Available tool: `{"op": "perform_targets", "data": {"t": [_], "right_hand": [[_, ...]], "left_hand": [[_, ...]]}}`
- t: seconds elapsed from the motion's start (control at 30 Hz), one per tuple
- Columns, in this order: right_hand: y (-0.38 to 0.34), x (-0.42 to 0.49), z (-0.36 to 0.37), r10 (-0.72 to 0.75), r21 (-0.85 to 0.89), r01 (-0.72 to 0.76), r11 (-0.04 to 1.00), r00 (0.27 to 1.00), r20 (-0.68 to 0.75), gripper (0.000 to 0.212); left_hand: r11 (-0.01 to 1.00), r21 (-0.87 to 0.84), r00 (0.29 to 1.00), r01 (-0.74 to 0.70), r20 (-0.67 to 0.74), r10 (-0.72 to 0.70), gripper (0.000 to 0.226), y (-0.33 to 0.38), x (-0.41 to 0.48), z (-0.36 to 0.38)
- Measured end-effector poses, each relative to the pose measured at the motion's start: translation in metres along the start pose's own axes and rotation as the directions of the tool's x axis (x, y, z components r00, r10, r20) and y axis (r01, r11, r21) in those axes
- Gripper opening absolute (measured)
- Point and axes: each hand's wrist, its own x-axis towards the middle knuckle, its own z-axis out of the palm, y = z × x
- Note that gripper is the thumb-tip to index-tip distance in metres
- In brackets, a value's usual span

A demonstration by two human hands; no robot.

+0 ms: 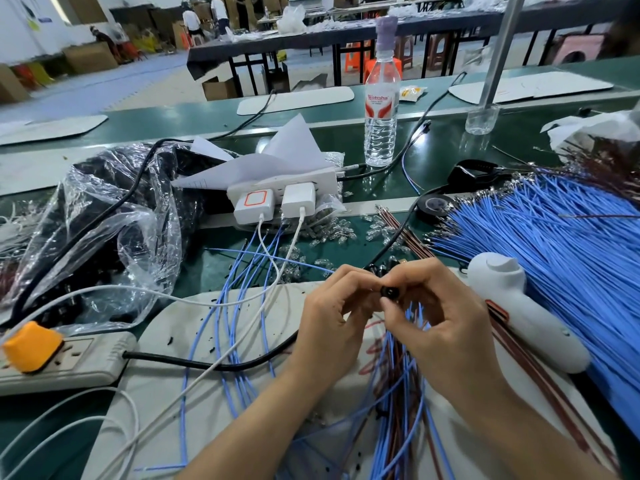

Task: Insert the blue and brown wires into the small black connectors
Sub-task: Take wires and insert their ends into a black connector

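Both hands meet over the pale mat (214, 403) at the near edge of the bench (374, 202), raised close to my camera, presumably so that the tiny socket can be seen. The right hand (440, 320) holds a small black connector (388, 292), its grip closed round it between thumb and forefinger with the open end turned towards me. The left hand (332, 306) curls in against the connector from the other side. I cannot tell what its fingertips pinch, as the knuckles hide them.

Finished or waiting blue and brown leads (401, 386) trail down from the hands towards the near edge. The big fan of blue wires (561, 258) lies along the right edge, and a few brown wires (412, 239) sit just beyond the hands. Both are within easy reach, which I judge is deliberate. A white hand tool (519, 306) rests beside the right wrist.

I judge that a wire is being seated now.
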Motion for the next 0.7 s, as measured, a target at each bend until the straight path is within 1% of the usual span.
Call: {"op": "perform_targets", "data": {"t": [0.07,0.13,0.33,0.5,0.6,0.7], "right_hand": [[-0.0003,-0.0002,-0.0005,-0.038,-0.038,0.038,0.999,0.999,-0.002,0.016],[-0.001,-0.0006,-0.0011,-0.04,-0.045,0.039,0.998,0.999,-0.009,0.015],[-0.0016,-0.001,0.002,0.012,0.004,-0.012,1.0,1.0,-0.002,0.017],[0.0011,-0.0004,0.0029,0.015,-0.05,-0.015,0.999,1.0,-0.001,0.017],[0.0036,0.0005,0.0027,0.027,-0.03,-0.026,0.999,0.999,0.018,0.017],[0.0056,0.0006,0.003,0.071,0.044,-0.071,0.997,0.997,0.007,0.02]], "left_hand": [[1.0,0.019,1.0,0.008,0.002,-0.008,0.01,0.0,0.0017,-0.0007],[1.0,0.016,1.0,0.014,0.006,-0.014,0.01,-0.0007,0.0021,-0.0015],[1.0,0.005,1.0,0.027,0.006,-0.027,0.009,-0.0013,-0.0002,-0.0033],[0.999,-0.051,0.998,0.011,0.057,-0.008,0.01,-0.0001,-0.0006,-0.0056],[1.0,-0.02,0.999,-0.009,0.038,0.01,0.011,-0.0014,0.0015,-0.0077],[1.0,0.022,1.0,-0.02,0.015,0.02,0.014,-0.0013,0.0017,-0.0068]]}}
